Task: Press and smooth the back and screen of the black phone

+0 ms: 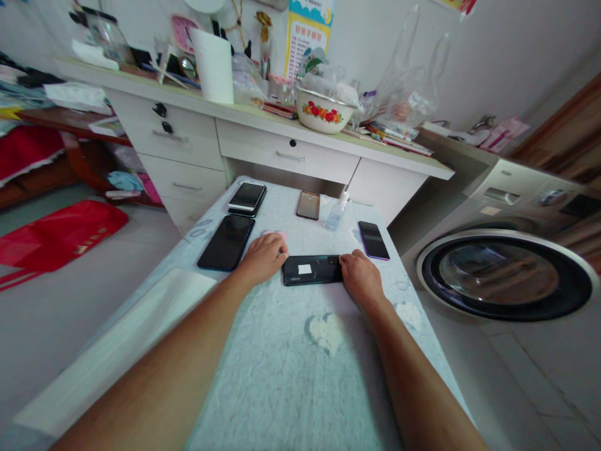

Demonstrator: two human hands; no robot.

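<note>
A dark phone (312, 270) lies back up and sideways on the cloth-covered table, with a small white label on its back. My right hand (364, 275) grips its right end, by the camera corner. At its left end is my left hand (263, 257), fingers curled together; what they hold, if anything, is hidden. A bit of something pink (282, 234) shows just behind those fingers. Left of that hand lies a large black phone (226, 242), screen up. Beyond the middle phone stand a clear spray bottle (335, 214) and a brownish phone case (308, 205).
Stacked phones (247, 196) lie at the table's far left, and a purple-edged phone (374, 240) at the right. A white strip (126, 338) runs along the left edge. Behind is a cluttered white desk (286, 147); a washing machine (507, 269) stands right.
</note>
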